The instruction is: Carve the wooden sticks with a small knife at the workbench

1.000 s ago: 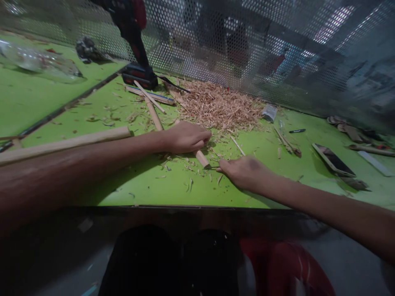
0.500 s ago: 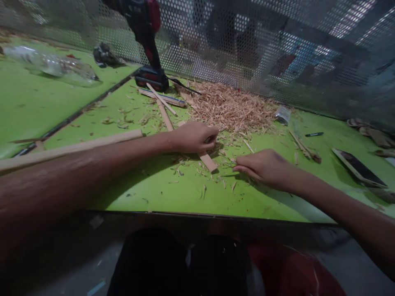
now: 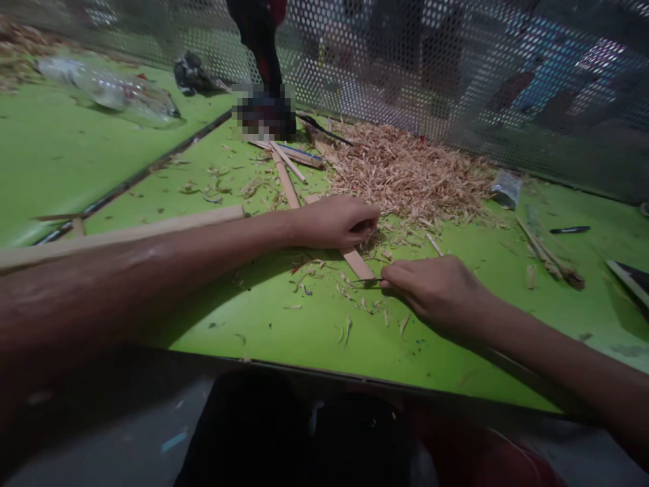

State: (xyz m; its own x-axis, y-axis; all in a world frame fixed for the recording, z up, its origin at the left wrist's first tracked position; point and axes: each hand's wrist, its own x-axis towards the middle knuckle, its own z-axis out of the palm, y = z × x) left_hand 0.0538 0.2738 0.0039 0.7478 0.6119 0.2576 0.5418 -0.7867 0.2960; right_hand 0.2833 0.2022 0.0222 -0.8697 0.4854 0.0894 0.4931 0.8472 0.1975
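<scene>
My left hand [image 3: 337, 222] is closed over a flat wooden strip [image 3: 357, 264], pressing it to the green tabletop. The strip's near end sticks out below my fingers, toward the table's front edge. In my right hand [image 3: 437, 287], fingers pinched, is a knife with a thin dark blade [image 3: 368, 280]; its handle is hidden in my grip. The blade lies across the strip's near end and appears to touch it. Wood shavings are scattered around both hands.
Behind my hands is a heap of shavings [image 3: 405, 172] against a perforated metal screen [image 3: 375, 74]. A cordless drill [image 3: 268, 64] stands at the back beside thin sticks [image 3: 289, 157]. A plastic bottle [image 3: 114, 91] and long wooden bar [image 3: 203, 223] lie left, a pen [image 3: 570, 230] right.
My right hand has brought the knife nearer to my left hand, and the blade now meets the strip's end. My left hand keeps its hold. The camera view has shifted somewhat.
</scene>
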